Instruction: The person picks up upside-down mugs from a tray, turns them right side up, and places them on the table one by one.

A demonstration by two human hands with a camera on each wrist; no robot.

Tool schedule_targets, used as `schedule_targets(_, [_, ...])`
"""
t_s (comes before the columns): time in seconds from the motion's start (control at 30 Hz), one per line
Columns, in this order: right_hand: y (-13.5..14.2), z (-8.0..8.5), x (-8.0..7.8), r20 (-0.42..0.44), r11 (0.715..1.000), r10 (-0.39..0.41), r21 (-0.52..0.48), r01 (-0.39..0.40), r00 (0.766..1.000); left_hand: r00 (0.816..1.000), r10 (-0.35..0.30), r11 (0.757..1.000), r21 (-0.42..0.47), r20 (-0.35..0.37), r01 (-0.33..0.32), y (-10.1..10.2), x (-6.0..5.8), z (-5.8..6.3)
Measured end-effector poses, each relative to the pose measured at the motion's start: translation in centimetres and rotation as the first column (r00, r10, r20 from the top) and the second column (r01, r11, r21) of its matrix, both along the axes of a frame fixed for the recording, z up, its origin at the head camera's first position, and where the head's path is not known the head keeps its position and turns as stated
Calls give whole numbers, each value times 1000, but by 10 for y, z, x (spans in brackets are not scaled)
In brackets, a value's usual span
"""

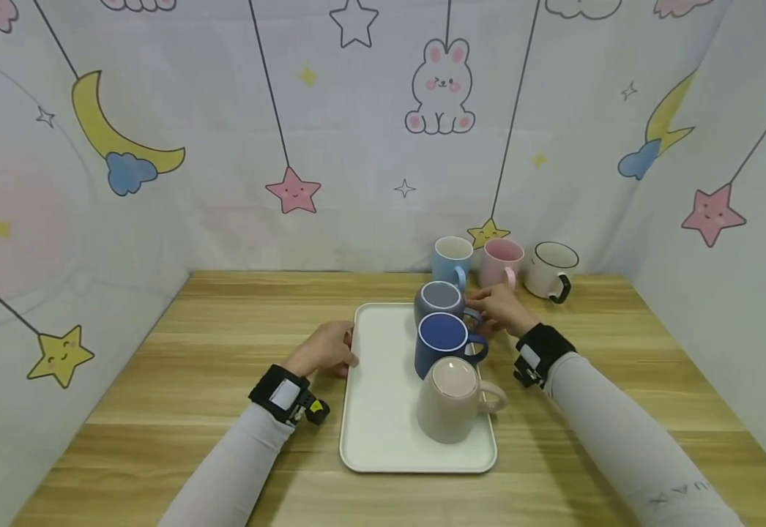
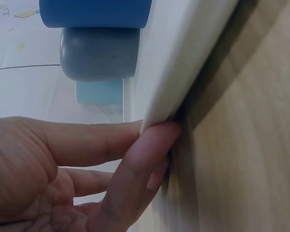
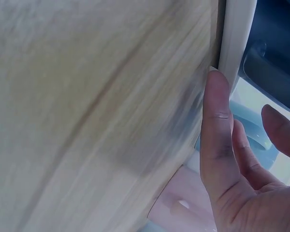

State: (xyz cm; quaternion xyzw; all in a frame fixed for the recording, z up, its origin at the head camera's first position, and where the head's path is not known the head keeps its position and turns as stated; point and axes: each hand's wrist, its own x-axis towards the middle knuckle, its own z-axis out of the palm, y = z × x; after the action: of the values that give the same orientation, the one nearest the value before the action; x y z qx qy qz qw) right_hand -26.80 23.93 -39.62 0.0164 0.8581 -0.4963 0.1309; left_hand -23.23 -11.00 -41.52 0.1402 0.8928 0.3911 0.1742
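One white tray (image 1: 383, 410) lies on the tabletop (image 1: 225, 329) under three upside-down mugs (image 1: 430, 359), with three upright mugs (image 1: 496, 275) beyond; securing it appears half done, the right side remaining. The left hand (image 1: 324, 348) has its grip pinching the left edge; the right hand's (image 1: 503, 307) grip, fingers apart and holding nothing, puts a fingertip (image 3: 215, 83) at the right edge.
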Motion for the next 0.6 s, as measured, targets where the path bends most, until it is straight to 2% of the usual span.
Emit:
schedule_targets(0.27, [2,0,0,3,1000,-4,-17,4,1000,1000,15,1000,-24,5,-15,0,-2,-1])
schedule_targets(0.6, [1,14,11,-43,999,11,-31,-13,999,1000,22,999,-32,16,-21,1,-4,-3])
